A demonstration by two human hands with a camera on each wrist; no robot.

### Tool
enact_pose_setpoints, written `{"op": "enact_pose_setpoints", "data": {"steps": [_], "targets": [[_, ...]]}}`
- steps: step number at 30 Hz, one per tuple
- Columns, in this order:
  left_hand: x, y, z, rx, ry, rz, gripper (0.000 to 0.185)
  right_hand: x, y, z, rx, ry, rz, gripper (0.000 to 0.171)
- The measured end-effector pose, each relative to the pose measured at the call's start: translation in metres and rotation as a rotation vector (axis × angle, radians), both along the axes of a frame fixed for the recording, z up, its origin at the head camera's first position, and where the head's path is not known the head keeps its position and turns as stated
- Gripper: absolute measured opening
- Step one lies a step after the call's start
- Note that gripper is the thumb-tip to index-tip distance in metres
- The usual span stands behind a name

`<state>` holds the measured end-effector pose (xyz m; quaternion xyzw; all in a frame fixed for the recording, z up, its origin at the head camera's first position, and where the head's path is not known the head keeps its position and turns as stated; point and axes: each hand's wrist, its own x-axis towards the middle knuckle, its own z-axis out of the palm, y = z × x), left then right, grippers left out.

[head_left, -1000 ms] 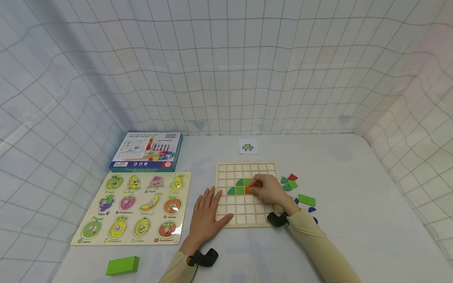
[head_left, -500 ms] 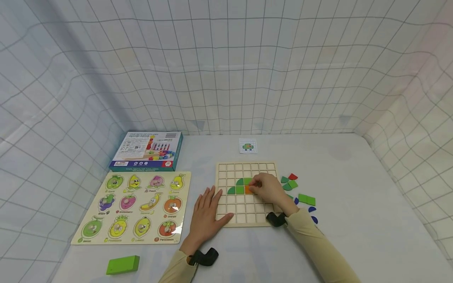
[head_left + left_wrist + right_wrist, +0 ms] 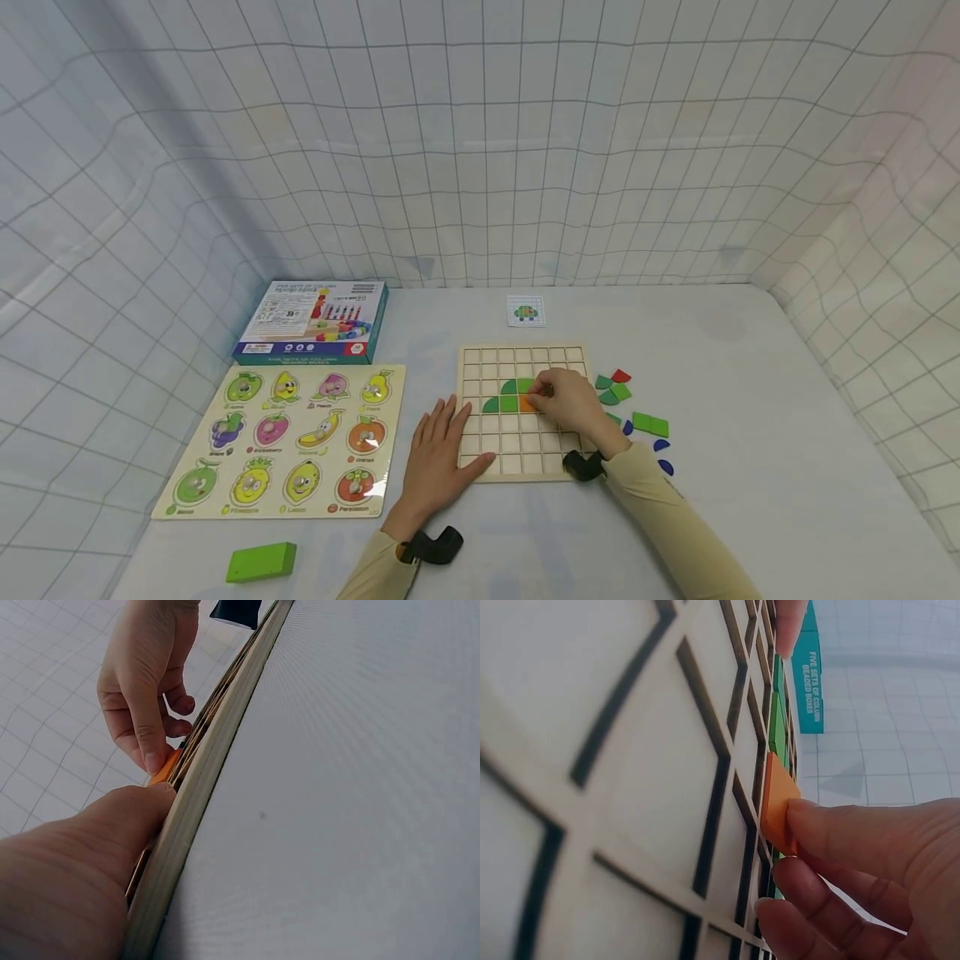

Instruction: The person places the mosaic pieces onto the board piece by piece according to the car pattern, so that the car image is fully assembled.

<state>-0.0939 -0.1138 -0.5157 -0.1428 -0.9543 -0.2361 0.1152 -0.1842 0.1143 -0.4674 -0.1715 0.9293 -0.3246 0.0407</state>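
A wooden grid board (image 3: 491, 467) lies on the table, with green square and quarter-round tiles (image 3: 508, 403) set in some cells. My right hand (image 3: 564, 404) is over the board, thumb and fingers pinching an orange square tile (image 3: 778, 802). That tile sits tilted at a cell beside the green square tile (image 3: 777, 724), as the right wrist view shows. My left hand (image 3: 437, 462) lies flat with fingers spread at the board's left edge, its thumb on the lower rim. The left wrist view shows the thumb (image 3: 124, 817) close to the orange tile.
Loose green tiles (image 3: 649, 423), a red piece (image 3: 621, 376) and blue half-rounds (image 3: 666, 467) lie right of the board. A pattern card (image 3: 527, 311) lies behind it. At left are a fruit puzzle (image 3: 277, 442), a box (image 3: 311, 321) and a green block (image 3: 261, 562).
Hardly anything differs. My right hand stays at the same cell with the orange tile, its wrist shifting very slightly left; my left hand keeps its place.
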Motion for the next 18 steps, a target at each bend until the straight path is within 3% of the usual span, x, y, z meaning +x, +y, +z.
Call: {"op": "enact_pose_setpoints", "data": {"steps": [7, 18], "targets": [[-0.0001, 0.0005, 0.0007, -0.008, -0.038, 0.002, 0.080, 0.0006, -0.0006, 0.0008, 0.019, 0.002, -0.011, 0.011], [0.0000, 0.0008, -0.0001, 0.000, -0.018, 0.004, 0.079, 0.0021, 0.0006, 0.0009, 0.018, 0.007, 0.005, 0.013]]}}
